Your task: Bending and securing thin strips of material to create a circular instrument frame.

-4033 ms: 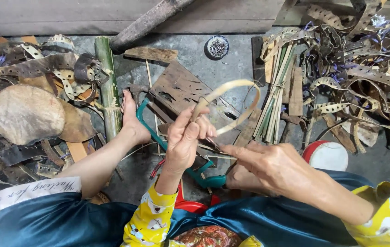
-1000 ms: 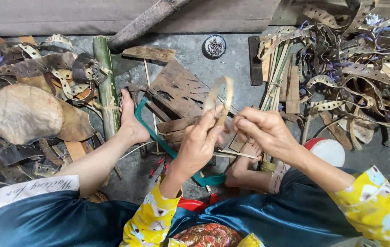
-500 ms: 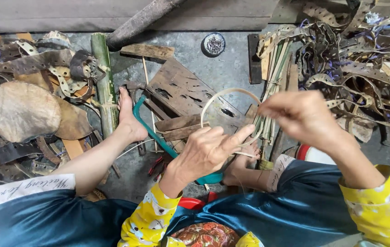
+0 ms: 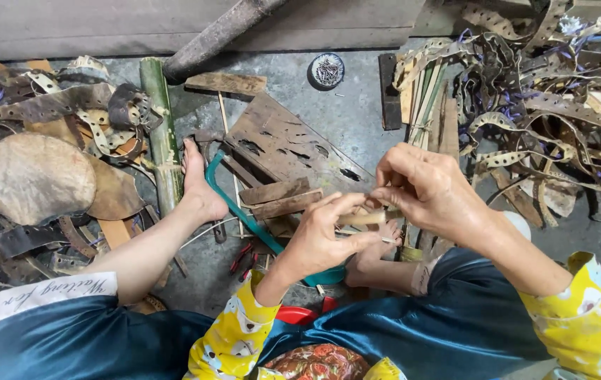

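1. The left hand (image 4: pixel 321 239) came up from the bottom centre, wrist bent, yellow patterned cuff at the forearm. Thumb and fingers were pinched shut on the near end of a thin bamboo strip (image 4: pixel 365 219).
2. The right hand (image 4: pixel 423 186) reached in from the right, knuckles up and fingers curled down, pinched on the far end of the same strip. So both hands had it clamped between them, just above the lap and the bare feet.
3. The strip sat roughly level between the two hands, over the edge of a dark wooden board (image 4: pixel 283 144) lying on the concrete floor. Most of it was hidden by fingers, so I couldn't tell its full shape.
4. Counting stuff: two bare feet showed, the left foot (image 4: pixel 198 186) resting beside a green bamboo pole (image 4: pixel 161 134), the other tucked under the hands.
5. One teal-framed hacksaw (image 4: pixel 244 211) lay next to the left foot, running under the left hand.
6. One round tin of nails (image 4: pixel 326 70) sat further back on the floor, well apart from the hands.
7. One bundle of bamboo splits (image 4: pixel 423 98) lay just past the right hand.
8. Two heaps of punched scrap strips, one pile on the left (image 4: pixel 54 105) and one on the right (image 4: pixel 554 105), too tangled to count.
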